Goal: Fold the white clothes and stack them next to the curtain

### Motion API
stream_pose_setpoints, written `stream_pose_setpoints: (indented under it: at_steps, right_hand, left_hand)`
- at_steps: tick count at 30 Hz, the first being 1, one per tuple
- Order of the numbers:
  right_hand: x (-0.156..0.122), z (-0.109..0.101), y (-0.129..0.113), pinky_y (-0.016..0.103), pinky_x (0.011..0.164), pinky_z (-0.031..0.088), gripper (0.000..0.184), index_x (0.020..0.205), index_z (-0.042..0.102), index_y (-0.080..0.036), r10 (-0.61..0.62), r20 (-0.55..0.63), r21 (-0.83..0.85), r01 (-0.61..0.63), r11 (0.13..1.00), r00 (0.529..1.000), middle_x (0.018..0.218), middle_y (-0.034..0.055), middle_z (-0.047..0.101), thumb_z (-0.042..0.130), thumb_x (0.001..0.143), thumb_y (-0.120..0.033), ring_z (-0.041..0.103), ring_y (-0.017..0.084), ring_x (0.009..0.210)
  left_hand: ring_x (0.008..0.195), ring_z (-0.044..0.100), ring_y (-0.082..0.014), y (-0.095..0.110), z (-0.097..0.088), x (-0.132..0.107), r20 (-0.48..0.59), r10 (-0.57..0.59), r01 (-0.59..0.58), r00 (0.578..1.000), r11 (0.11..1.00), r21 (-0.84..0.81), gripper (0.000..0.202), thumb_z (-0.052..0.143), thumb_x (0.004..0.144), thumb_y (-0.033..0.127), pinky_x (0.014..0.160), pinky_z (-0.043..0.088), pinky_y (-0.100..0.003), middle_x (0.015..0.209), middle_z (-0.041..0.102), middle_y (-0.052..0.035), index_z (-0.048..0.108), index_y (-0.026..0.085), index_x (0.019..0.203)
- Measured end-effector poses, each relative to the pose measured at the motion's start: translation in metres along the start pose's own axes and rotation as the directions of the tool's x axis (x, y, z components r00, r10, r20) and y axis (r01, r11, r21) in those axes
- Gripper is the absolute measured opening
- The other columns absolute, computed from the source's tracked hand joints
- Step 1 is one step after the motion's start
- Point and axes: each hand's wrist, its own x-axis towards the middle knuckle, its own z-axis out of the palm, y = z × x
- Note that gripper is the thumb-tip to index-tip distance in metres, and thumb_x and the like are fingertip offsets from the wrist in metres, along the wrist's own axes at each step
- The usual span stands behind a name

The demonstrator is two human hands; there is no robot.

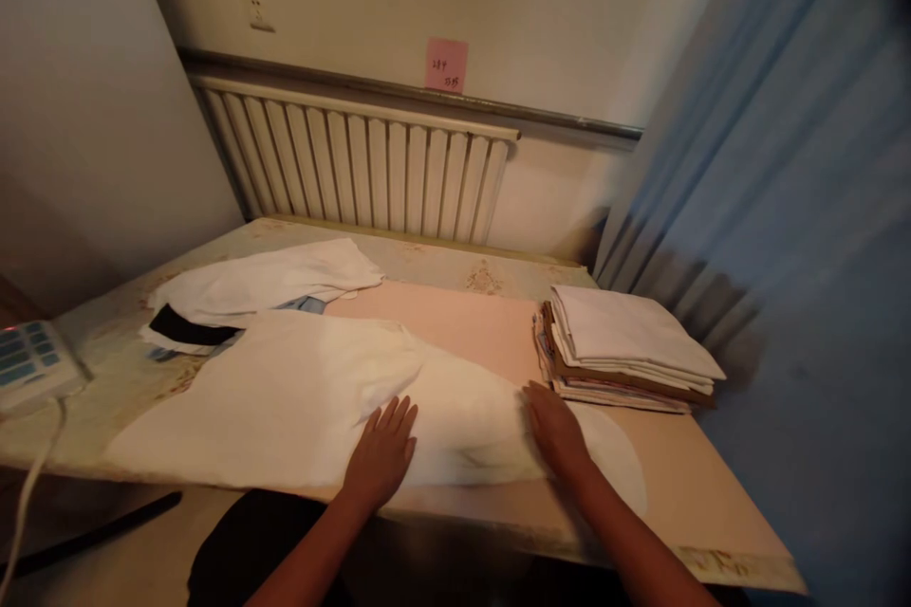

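Note:
A white garment [285, 398] lies spread along the front of the table, and I cannot tell its exact kind. My left hand [384, 450] rests on it near the front edge, with the fingers outstretched and a few creases by the fingertips. Farther right, my right hand [557, 430] touches the same cloth, its fingers extended and slightly blurred. The cloth's rounded right end shows beyond that hand. Neither hand grips anything.
A folded stack of cloths [633, 337] sits at the right, beside a blue curtain [804, 303]. Behind the garment is a heap of white clothing [285, 275] with a black band. A corded panel device [32, 365] occupies the left edge; a radiator [370, 161] stands behind the table.

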Motion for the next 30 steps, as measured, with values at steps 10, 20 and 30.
stream_pose_setpoints:
  at_steps: [10,20,30]
  right_hand:
    - [-0.006,0.057,-0.058,0.051,0.113,0.030,0.044,0.135,0.051,-0.020,-0.214,0.088,0.132,0.201,0.971,0.973,0.144,0.0109,0.048,0.048,0.090,-0.023,0.037,0.026,0.137]
    - [-0.006,0.068,-0.052,0.050,0.111,0.035,0.045,0.136,0.050,-0.023,-0.208,0.077,0.121,0.198,0.973,0.975,0.142,0.0081,0.050,0.047,0.091,-0.024,0.042,0.027,0.134]
    - [-0.006,0.073,-0.050,0.051,0.111,0.035,0.048,0.139,0.047,-0.024,-0.198,0.104,0.109,0.187,0.976,0.975,0.144,0.0069,0.048,0.046,0.092,-0.024,0.042,0.028,0.134]
  left_hand:
    - [0.124,0.052,-0.0253,-0.007,0.012,0.010,-0.033,-0.089,0.085,0.995,0.988,-0.127,0.039,0.040,0.092,0.029,0.104,0.042,-0.046,0.133,0.059,-0.0099,0.057,0.020,0.126]
    - [0.107,0.058,-0.0283,-0.070,0.001,0.139,0.170,-0.468,0.496,0.867,0.837,-0.229,0.036,0.044,0.087,0.033,0.092,0.043,-0.042,0.113,0.065,-0.0170,0.059,0.011,0.112]
    - [0.077,0.057,-0.0153,-0.098,0.013,0.197,0.398,-0.196,0.321,0.896,0.905,-0.278,0.007,0.047,0.079,0.020,0.064,0.039,-0.025,0.082,0.063,-0.0002,0.054,0.019,0.080]
